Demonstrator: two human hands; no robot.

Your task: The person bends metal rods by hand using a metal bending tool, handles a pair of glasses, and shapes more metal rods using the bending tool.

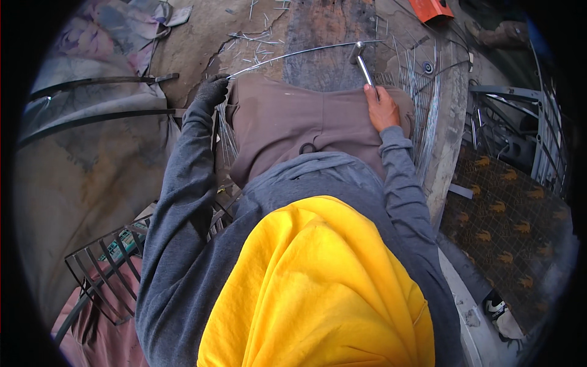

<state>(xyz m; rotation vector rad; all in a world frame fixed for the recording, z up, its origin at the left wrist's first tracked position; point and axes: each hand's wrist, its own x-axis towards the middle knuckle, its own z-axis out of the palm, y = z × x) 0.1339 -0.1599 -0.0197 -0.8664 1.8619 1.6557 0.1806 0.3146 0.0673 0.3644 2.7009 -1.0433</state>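
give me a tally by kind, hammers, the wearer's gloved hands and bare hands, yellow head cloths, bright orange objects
Hammer: 1
Gloved left hand: 1
Bare right hand: 1
Yellow head cloth: 1
Bright orange object: 1
Total: 5

A: Head view, any legible text?
B: None legible. Teal item (127, 239) at lower left bears pale marks, possibly print; too small to make out.
A: Dark sheet (502, 227), right side?
B: Repeated orange motifs (498, 207), animal-like, over a fine grid. Pattern noted; no words readable.
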